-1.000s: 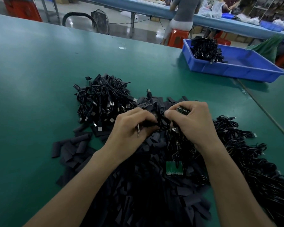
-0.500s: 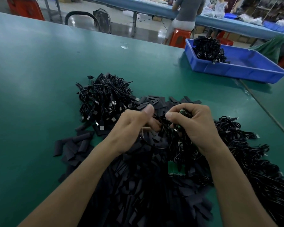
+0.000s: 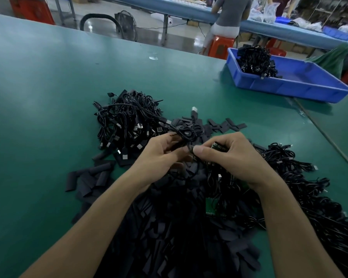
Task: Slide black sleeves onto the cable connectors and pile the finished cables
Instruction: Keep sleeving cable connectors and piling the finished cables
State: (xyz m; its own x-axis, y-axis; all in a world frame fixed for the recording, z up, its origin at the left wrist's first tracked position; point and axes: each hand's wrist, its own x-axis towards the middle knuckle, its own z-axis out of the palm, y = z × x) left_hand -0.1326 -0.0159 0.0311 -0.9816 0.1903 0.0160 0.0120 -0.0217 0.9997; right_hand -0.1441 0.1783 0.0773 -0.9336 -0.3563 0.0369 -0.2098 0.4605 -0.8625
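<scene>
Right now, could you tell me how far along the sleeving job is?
Seemingly done: the cable pile beyond the left hand. In hand: it and the right hand grip one cable. Left: the heap of loose sleeves and the tangled cables at right.

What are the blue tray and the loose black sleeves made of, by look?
Blue tray: likely moulded plastic, smooth and slightly glossy, one even colour, rolled rim. Black sleeves: matte, thin flexible tubing lying flat and creased, perhaps heat-shrink; cannot confirm.
</scene>
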